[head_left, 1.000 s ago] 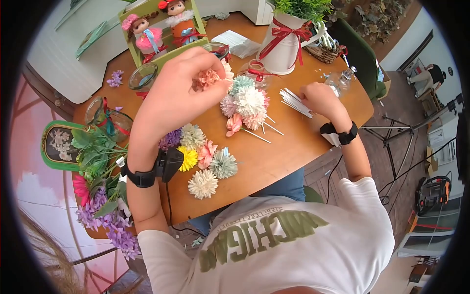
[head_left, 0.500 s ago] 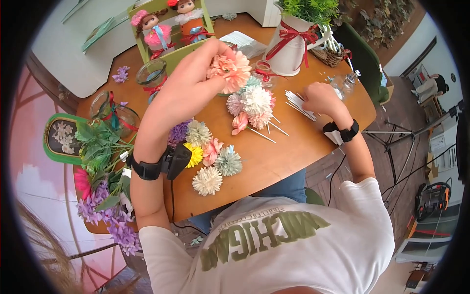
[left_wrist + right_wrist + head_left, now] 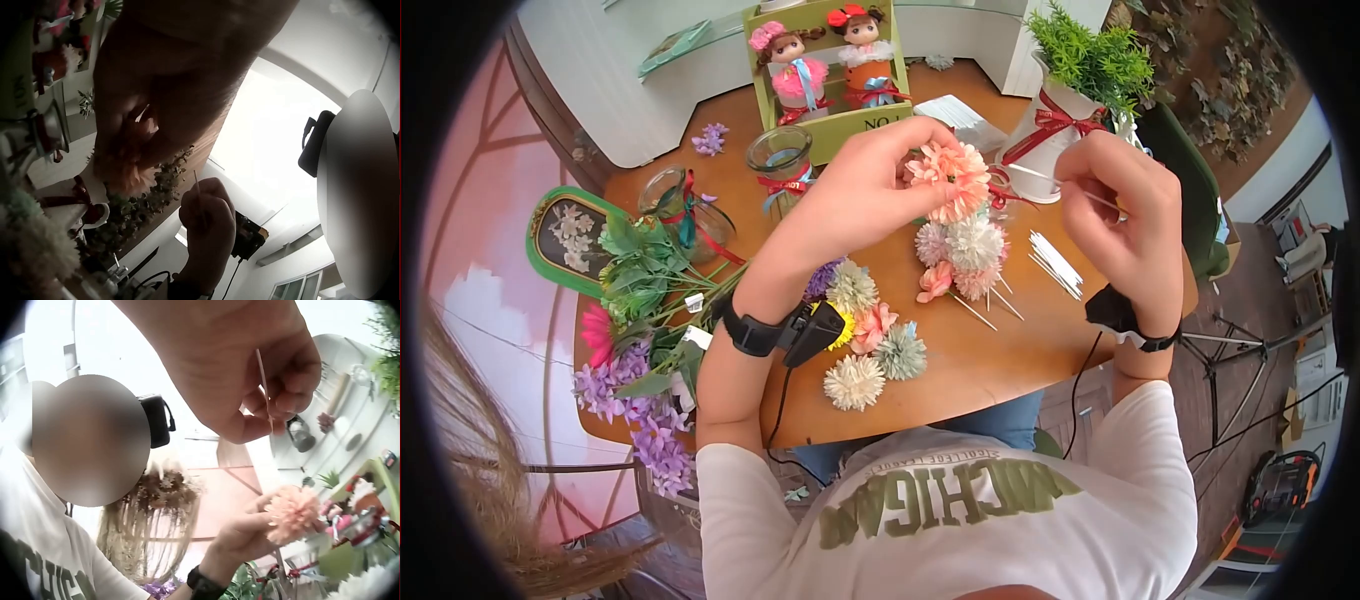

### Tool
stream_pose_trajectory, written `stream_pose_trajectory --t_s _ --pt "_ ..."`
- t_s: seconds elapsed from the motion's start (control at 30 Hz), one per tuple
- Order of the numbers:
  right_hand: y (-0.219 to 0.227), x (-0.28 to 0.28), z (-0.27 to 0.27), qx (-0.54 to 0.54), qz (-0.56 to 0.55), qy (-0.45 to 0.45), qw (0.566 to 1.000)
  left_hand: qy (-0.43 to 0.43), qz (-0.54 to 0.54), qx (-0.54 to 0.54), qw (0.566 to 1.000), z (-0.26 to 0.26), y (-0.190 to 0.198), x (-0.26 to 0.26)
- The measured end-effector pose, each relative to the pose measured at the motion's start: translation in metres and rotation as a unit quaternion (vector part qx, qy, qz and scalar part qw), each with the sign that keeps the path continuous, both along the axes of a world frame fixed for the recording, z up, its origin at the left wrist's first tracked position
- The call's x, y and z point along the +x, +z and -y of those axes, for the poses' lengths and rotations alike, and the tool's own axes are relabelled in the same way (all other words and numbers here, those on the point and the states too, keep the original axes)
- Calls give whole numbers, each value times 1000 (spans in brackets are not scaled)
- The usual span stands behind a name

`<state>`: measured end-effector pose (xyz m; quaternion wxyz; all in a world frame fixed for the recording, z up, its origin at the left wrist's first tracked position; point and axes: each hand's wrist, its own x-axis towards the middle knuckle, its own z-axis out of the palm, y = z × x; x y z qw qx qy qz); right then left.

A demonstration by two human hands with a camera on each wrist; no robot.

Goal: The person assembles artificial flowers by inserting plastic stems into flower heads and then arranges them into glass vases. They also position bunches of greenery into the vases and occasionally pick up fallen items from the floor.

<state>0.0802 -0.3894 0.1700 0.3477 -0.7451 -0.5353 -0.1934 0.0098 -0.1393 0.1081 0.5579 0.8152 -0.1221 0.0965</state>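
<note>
My left hand (image 3: 875, 190) holds a peach artificial flower head (image 3: 960, 180) by its back, above the table, its petals facing right. To its right, my right hand (image 3: 1130, 215) pinches a thin white stick (image 3: 1032, 172), whose free end points toward the flower. The right wrist view shows the stick (image 3: 262, 375) between thumb and fingers, apart from the peach flower (image 3: 294, 515). Beneath the hands lies a bunch of pastel flowers (image 3: 975, 243) on white stems. Beside it is a pile of white sticks (image 3: 1055, 266). Nearer the body sit loose flower heads, including a cream one (image 3: 853, 384).
Glass jars with ribbons (image 3: 780, 155) stand at the back left, near a green box with two dolls (image 3: 830, 128). A white pitcher (image 3: 1028, 150) with a green plant is at the back right. Purple flowers (image 3: 662, 440) and a green oval frame (image 3: 537, 240) lie at the left.
My right hand has lifted from the pile with a white stick and come up toward the flower. My left hand has turned the peach flower outward and keeps hold of it.
</note>
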Motion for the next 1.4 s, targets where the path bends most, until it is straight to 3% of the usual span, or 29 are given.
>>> stream_pose_trajectory --t_s 0.07,0.2,0.3,0.9,0.97,1.2,1.4 --pt "-1 -9 -10 36 37 23 998 25 63 -6 998 0 -3 2" --pt "-18 -7 -23 25 136 15 990 40 63 -19 997 4 0 -3" --pt "-26 1 -26 3 150 3 989 38 36 -39 998 8 4 -3" --pt "-33 9 -30 -10 157 -1 988 76 39 -15 996 10 3 -2" --pt "-33 12 -30 -23 160 0 987 104 63 51 991 10 2 0" --pt "-38 10 -37 -70 171 22 983 103 29 72 992 23 6 -6" --pt "-42 11 -39 -95 165 32 981 107 127 114 980 24 2 -6"
